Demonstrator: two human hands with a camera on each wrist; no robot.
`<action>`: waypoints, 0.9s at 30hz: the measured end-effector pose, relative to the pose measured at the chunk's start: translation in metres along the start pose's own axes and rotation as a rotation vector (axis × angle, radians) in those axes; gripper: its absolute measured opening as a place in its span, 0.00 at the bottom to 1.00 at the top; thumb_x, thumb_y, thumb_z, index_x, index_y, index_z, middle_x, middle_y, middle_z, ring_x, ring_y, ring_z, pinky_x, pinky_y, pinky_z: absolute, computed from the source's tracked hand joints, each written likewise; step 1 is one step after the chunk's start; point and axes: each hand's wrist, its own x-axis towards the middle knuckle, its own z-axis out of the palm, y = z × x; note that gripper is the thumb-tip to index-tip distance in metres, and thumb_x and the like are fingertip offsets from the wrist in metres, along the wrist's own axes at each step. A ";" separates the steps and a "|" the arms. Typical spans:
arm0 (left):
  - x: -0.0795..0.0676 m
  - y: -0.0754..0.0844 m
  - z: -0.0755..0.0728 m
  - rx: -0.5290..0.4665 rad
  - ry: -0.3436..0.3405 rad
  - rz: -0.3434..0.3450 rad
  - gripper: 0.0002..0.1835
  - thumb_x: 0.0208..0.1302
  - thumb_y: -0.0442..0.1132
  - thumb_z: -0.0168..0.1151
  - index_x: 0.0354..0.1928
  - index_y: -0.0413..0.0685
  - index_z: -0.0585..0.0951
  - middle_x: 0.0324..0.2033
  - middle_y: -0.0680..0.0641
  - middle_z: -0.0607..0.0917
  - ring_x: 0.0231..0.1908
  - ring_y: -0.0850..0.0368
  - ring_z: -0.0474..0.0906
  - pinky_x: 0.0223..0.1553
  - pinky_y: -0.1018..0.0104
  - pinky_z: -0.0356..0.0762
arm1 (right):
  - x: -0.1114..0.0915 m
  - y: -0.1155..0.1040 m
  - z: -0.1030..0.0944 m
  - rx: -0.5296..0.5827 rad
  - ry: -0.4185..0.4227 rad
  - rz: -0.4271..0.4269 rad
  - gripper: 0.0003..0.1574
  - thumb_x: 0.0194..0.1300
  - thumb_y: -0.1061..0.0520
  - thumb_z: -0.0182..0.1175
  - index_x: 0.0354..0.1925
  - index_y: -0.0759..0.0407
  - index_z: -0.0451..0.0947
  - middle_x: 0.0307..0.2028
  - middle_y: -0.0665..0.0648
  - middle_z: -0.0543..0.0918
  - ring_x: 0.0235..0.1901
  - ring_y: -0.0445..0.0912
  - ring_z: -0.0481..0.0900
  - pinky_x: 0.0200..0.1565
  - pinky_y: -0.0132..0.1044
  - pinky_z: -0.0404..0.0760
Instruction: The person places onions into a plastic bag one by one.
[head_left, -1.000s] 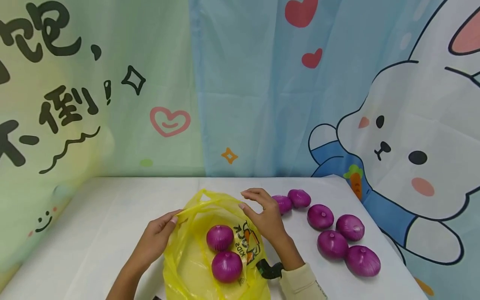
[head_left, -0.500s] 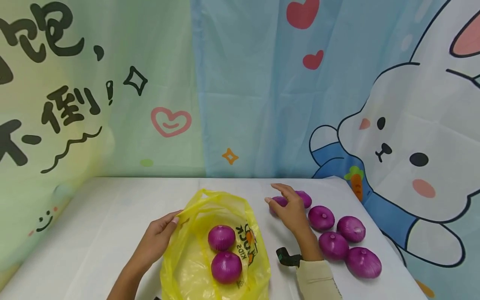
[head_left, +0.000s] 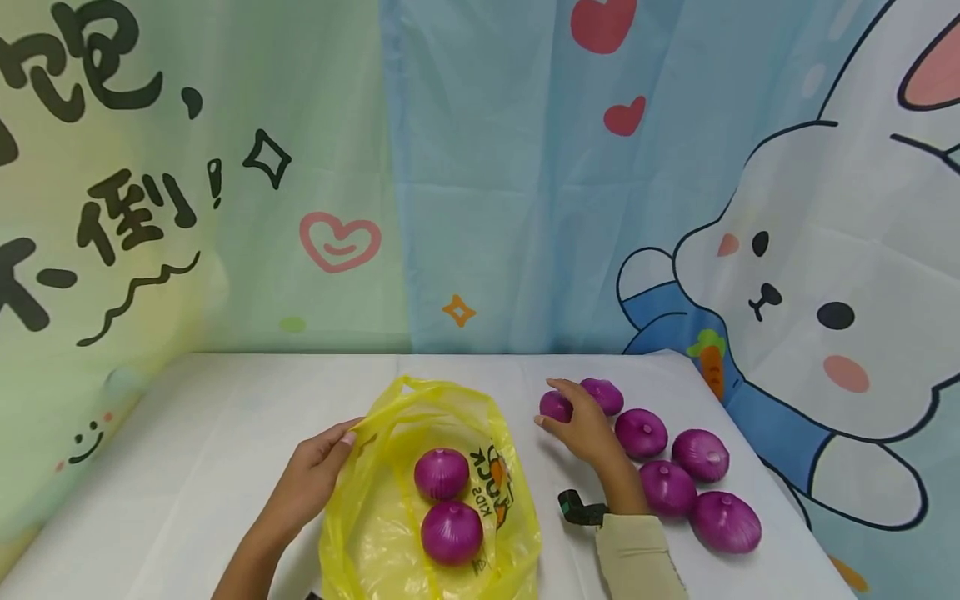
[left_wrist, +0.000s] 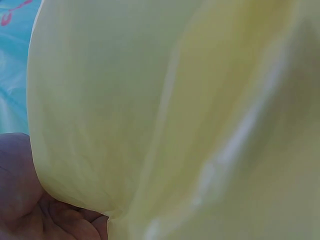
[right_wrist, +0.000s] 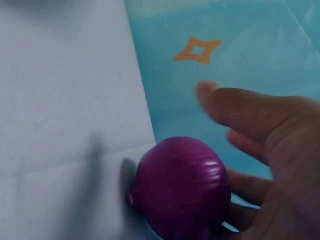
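My left hand (head_left: 318, 471) pinches the left rim of a yellow plastic bag (head_left: 360, 533), which spreads across most of the left wrist view. Two purple onions (head_left: 452, 533) are in the bag, one behind the other. At the back of the table, my right hand (head_left: 588, 425) reaches around a purple onion (right_wrist: 182, 187). In the right wrist view its thumb (right_wrist: 240, 110) stands apart from that onion, while the other fingers are partly hidden behind it. Contact between those fingers and the onion cannot be made out.
Just behind the right hand lies another onion (head_left: 602, 396). Several more onions (head_left: 725, 522) sit along the right side of the white table (head_left: 187, 467). A printed cloth (head_left: 480, 167) hangs behind the table's back edge.
The right hand has left the bag's right side and moved right to the onion at the back. My left hand keeps its hold on the bag's rim.
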 end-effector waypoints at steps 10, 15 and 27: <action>0.000 0.001 0.002 0.010 0.006 -0.008 0.21 0.77 0.44 0.47 0.64 0.43 0.75 0.58 0.44 0.78 0.45 0.52 0.79 0.45 0.68 0.78 | -0.001 -0.004 0.004 -0.220 -0.033 0.031 0.36 0.58 0.63 0.69 0.64 0.61 0.72 0.66 0.70 0.65 0.65 0.67 0.59 0.59 0.63 0.67; -0.001 -0.001 0.003 -0.006 -0.004 0.009 0.21 0.77 0.44 0.47 0.64 0.43 0.75 0.56 0.43 0.79 0.42 0.50 0.80 0.42 0.65 0.80 | 0.000 -0.008 0.005 -0.264 -0.010 0.067 0.34 0.61 0.66 0.66 0.65 0.59 0.71 0.65 0.68 0.66 0.65 0.65 0.61 0.60 0.62 0.65; -0.002 -0.002 0.002 0.002 -0.003 0.023 0.21 0.78 0.44 0.46 0.65 0.42 0.74 0.56 0.44 0.79 0.44 0.50 0.80 0.44 0.66 0.79 | 0.001 -0.009 0.004 -0.161 -0.007 0.091 0.35 0.64 0.64 0.63 0.68 0.60 0.68 0.65 0.69 0.66 0.64 0.66 0.62 0.60 0.63 0.65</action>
